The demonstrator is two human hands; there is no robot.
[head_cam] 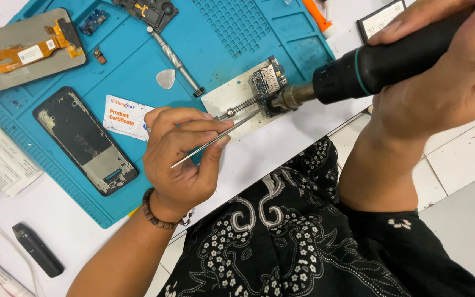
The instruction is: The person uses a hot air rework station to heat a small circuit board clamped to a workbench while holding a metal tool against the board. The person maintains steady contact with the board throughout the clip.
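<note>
Head view showed my right hand (441,71) wrapped around the hot-air tool (369,69), nozzle at three o'clock of the clamped circuit board (268,82), while my left hand (185,157) pinched tweezers (215,142) ready to lift parts.

1. The light is bright, even and white, coming from overhead.
2. Shadows are soft and short; a faint one lies under the left hand (185,159) on the blue mat (138,60).
3. There is mild glare on the white counter (281,148).
4. The picture is mostly sharp.
5. The wide lens bends the edges, and the right hand (441,71) looms large and slightly soft.
</note>
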